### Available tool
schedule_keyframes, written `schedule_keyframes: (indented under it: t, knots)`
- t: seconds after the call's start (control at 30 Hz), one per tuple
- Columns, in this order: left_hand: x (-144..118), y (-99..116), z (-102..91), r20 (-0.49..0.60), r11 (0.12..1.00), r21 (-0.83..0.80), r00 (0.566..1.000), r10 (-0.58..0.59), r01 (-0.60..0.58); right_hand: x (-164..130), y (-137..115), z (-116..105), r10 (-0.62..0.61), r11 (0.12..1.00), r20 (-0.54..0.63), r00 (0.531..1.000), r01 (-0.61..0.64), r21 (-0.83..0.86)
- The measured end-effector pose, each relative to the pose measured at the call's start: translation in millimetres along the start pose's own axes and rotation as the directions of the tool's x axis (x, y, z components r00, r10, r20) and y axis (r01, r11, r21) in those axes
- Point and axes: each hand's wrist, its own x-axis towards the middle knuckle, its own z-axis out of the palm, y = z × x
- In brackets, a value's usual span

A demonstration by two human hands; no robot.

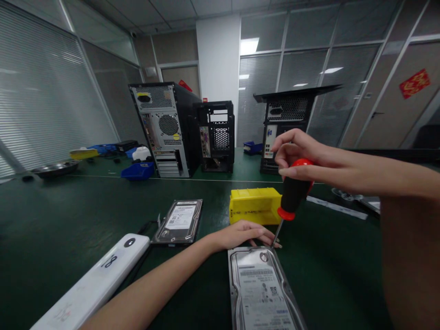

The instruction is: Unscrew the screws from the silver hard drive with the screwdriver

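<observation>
A silver hard drive [261,288] lies label up on the green table [68,220] right in front of me. My left hand [242,234] rests flat against its far edge, fingers by the far right corner. My right hand [297,156] grips the red-and-black handle of a screwdriver [292,195], held nearly upright. Its thin tip touches the drive's far right corner, beside my left fingertips. A second hard drive [178,222] lies to the left, apart from both hands.
A yellow parts bin [254,205] stands just behind the near drive. A white flat device [98,282] lies at the front left. Three open computer cases [165,128] stand at the back, with blue bins [138,171] and a metal bowl [55,168] to the left.
</observation>
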Motion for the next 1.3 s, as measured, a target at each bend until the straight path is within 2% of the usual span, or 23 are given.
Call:
schedule_keyframes:
  t: [0.17,0.47,0.7,0.9,1.1,1.3]
  knots:
    - [-1,3,0.8,-0.005,1.000,0.008,1.000,-0.015,0.015,3,10,-1,0.085,0.995,0.004,0.996,-0.085,-0.048]
    - [-2,2,1.0,-0.007,0.999,-0.033,1.000,0.003,-0.004,11,16,-2,0.105,0.992,0.026,0.994,-0.107,0.069]
    - [-2,3,0.1,-0.011,1.000,-0.022,1.000,-0.007,0.006,23,21,5,-0.020,0.978,0.024,1.000,0.014,0.208]
    - [-2,3,0.7,-0.008,0.999,-0.043,1.000,0.005,-0.005,23,15,7,-0.092,0.943,0.077,0.993,0.062,0.328]
    - [-3,6,1.5,-0.006,0.999,-0.038,1.000,0.019,-0.019,20,11,4,-0.105,0.976,0.120,0.987,0.079,0.202]
    - [-3,4,0.4,-0.005,0.999,-0.033,1.000,0.019,-0.019,16,6,4,-0.067,0.983,0.189,0.980,0.033,0.181]
